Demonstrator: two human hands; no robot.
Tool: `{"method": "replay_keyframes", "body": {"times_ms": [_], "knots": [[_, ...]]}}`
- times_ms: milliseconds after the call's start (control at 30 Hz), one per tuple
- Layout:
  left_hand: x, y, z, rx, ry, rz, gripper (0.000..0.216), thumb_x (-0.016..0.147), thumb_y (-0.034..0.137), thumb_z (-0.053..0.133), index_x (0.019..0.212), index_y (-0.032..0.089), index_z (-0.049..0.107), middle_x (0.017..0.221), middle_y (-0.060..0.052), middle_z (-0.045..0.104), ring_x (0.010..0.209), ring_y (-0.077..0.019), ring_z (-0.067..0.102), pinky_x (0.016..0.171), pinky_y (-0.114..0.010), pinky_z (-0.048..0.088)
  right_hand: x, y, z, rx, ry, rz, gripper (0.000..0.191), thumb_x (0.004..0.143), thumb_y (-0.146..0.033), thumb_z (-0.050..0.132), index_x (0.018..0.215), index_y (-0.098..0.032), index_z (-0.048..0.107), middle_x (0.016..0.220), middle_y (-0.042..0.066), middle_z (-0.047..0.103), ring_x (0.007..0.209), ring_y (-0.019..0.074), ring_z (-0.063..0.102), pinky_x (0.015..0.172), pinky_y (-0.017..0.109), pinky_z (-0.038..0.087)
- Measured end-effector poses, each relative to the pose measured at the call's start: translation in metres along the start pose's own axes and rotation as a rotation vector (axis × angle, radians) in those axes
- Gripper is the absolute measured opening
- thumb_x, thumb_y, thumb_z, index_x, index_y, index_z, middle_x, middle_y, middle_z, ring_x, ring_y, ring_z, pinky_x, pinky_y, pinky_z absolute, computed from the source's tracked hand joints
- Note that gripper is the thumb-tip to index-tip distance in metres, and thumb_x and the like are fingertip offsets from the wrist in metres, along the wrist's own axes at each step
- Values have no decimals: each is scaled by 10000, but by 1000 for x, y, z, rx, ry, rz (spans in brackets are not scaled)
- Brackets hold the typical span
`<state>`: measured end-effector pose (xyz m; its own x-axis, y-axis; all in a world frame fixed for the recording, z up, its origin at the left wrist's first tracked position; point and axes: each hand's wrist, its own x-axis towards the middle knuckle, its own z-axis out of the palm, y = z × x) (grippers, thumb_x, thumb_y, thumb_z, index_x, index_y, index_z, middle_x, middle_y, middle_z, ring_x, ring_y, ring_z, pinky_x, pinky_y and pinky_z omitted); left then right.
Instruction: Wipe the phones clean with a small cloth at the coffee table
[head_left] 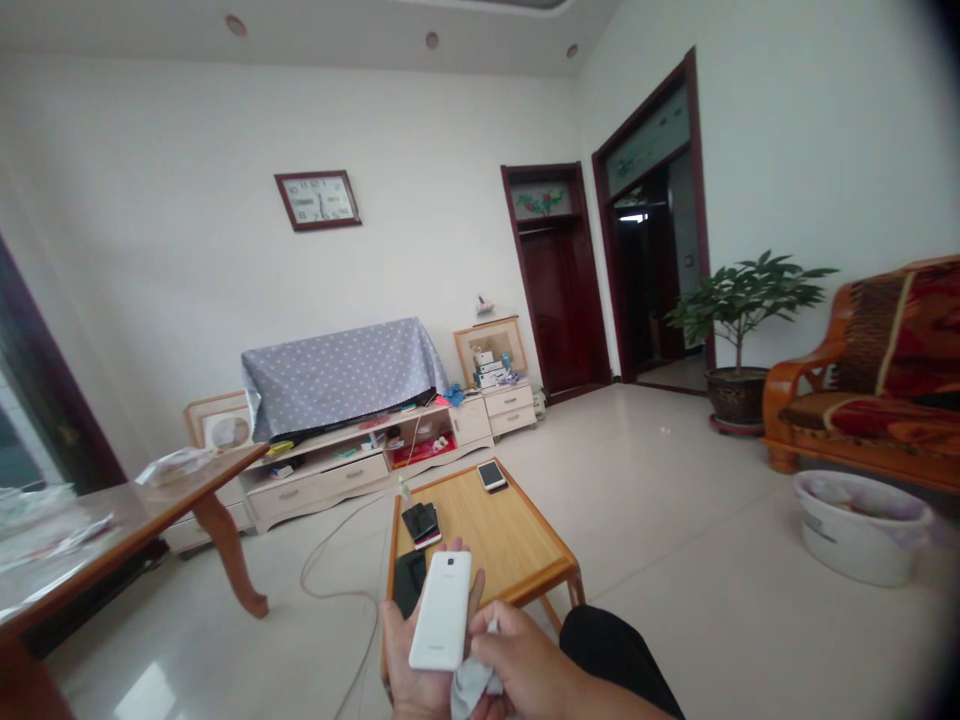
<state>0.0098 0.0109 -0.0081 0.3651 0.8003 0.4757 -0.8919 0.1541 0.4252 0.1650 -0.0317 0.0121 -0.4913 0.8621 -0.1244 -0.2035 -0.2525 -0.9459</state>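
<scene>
While the left hand (420, 660) grips one white phone (441, 610), the right hand (525, 665) clutches one cloth (474, 688).

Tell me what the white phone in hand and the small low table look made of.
White rectangular phone: back looks like smooth glossy plastic, with an even sheen; could be coated metal. Small low square table: seemingly wood or veneer, a light matte top in a darker orange varnished frame.

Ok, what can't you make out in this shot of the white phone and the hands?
Head view only:
- white phone: back side faces the camera, so its screen is hidden.
- left hand: palm covered by the phone; wrist cut off by the bottom edge.
- right hand: fingertips buried in the white cloth, itself cut by the bottom edge.
- wall clock: too small to read.
- dark phones on the small table: how many are stacked is unclear.
</scene>
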Motion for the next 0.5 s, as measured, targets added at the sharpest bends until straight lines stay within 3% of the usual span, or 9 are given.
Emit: {"method": "replay_keyframes", "body": {"times_ms": [133,267,400,500], "knots": [[-1,2,1,-7,8,28,840,883,748,210,1564,256,202,1630,1,221,1539,-221,44,1252,-492,86,-10,-15,-8,-43,178,-164,342,808,-509,602,923,-216,466,569,-53,589,436,108,522,388,169,302],[3,-2,6,-6,13,-35,902,887,765,149,1552,166,258,1637,-64,187,1536,-280,36,1243,-518,59,-17,-37,-10,-48,157,-320,244,841,-417,604,883,-179,570,699,-19,627,591,106,551,535,209,394],[6,-7,11,-3,11,-30,967,855,827,155,1535,158,315,1628,-94,227,1533,-301,65,1229,-518,154,-23,-51,-7,-162,101,-290,235,810,-252,552,1007,-170,652,748,-15,648,657,121,560,632,241,423],[6,-11,14,-3,88,-19,950,865,818,179,1538,159,309,1619,-121,255,1521,-323,141,1181,-523,286,-23,-55,-4,-230,166,-332,239,805,-225,537,1024,-190,626,762,-27,651,651,130,573,646,254,441]]}}
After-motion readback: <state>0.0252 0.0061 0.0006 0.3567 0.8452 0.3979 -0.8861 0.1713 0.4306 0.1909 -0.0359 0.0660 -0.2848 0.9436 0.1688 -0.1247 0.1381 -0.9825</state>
